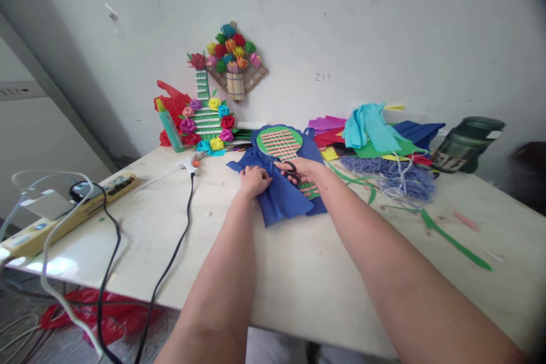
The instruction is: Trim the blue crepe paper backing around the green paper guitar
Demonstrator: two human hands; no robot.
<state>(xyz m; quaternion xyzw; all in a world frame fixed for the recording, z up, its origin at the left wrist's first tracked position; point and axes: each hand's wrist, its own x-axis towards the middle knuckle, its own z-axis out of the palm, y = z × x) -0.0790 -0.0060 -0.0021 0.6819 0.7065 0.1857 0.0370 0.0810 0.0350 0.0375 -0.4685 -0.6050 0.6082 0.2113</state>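
My right hand (296,169) is closed around a pair of scissors (291,168) with dark handles. Their blades are hidden among blue crepe-like paper (277,202). My left hand (256,181), fingers curled, grips a fold of that same paper just to the left. Under and beside the paper lies a guitar-shaped green card piece (262,135), its round end covered with rows of pinkish rolled sticks (279,141) crossed by thin white strings. Part of its lower body shows below my right hand.
A hot glue gun (187,166) and a yellow power strip (85,213) with trailing cords are at left. Behind stand a glue bottle (170,128) and a flower-trimmed green craft (207,116). Coloured sheets (371,128), tangled yarn (396,176) and a dark bottle (467,142) lie right.
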